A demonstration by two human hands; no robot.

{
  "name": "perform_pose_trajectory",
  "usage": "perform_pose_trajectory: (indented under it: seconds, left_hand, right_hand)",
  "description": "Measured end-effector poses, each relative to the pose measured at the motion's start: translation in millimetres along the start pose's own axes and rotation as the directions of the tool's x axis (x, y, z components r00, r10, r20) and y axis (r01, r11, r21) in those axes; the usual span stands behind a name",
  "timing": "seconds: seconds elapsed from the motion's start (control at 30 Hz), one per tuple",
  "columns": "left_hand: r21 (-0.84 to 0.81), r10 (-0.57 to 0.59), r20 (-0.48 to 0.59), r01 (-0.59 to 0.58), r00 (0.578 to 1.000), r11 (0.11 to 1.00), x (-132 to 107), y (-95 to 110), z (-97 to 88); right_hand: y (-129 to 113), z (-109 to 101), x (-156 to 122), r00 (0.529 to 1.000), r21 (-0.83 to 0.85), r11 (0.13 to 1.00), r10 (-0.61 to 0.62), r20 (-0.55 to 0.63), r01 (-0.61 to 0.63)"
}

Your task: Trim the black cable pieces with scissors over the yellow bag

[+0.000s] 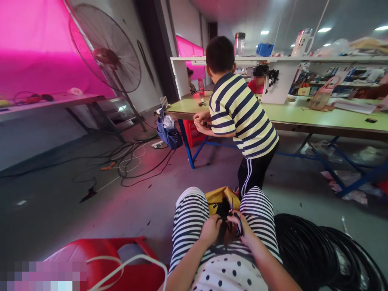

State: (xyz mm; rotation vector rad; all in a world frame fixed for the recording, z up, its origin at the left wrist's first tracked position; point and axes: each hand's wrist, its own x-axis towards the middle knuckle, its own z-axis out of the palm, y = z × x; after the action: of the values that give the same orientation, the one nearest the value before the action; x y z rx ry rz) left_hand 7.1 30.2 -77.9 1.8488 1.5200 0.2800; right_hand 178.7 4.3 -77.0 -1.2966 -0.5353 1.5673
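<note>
I am seated, with my striped trouser legs stretched out below the camera. My left hand (210, 230) is closed around a bunch of black cable pieces (223, 232) in my lap. My right hand (242, 231) is closed on a small pair of scissors (235, 216) with orange and black handles, their tips at the cable pieces. A yellow bag (218, 195) with black pieces in it sits between my knees, just beyond both hands.
A person in a striped shirt (239, 115) stands ahead at a long green worktable (303, 115). Large coils of black cable (321, 250) lie at my right, a red plastic stool (121, 262) at my left. A floor fan (107, 48) and loose wires (130, 161) are at the left.
</note>
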Motion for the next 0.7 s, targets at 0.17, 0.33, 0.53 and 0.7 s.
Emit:
perform_pose_trajectory:
  seconds: [0.17, 0.33, 0.53, 0.7]
  left_hand:
    - [-0.03, -0.036, -0.01, 0.036, 0.999, 0.999, 1.3, 4.0, -1.1]
    - [-0.118, -0.03, -0.016, 0.027, 0.999, 0.993, 1.4, 4.9, -3.0]
    - [-0.134, -0.001, -0.027, -0.002, 1.0, 0.991, 1.8, -2.0, -2.4]
    - [-0.103, -0.005, -0.022, 0.003, 1.0, 0.995, 0.9, -1.3, -4.2]
  right_hand:
    - [-1.4, 0.5, 0.1, 1.0, 0.027, 1.0, 0.004, -0.02, -0.003]
    - [2.5, -4.1, 3.1, 0.999, -0.01, 0.999, -0.04, -0.001, 0.04]
    - [5.2, -9.6, 11.6, 0.996, -0.128, 0.99, -0.054, 0.064, 0.062]
    - [4.7, -12.4, 9.9, 0.997, -0.117, 0.993, -0.001, 0.072, 0.009]
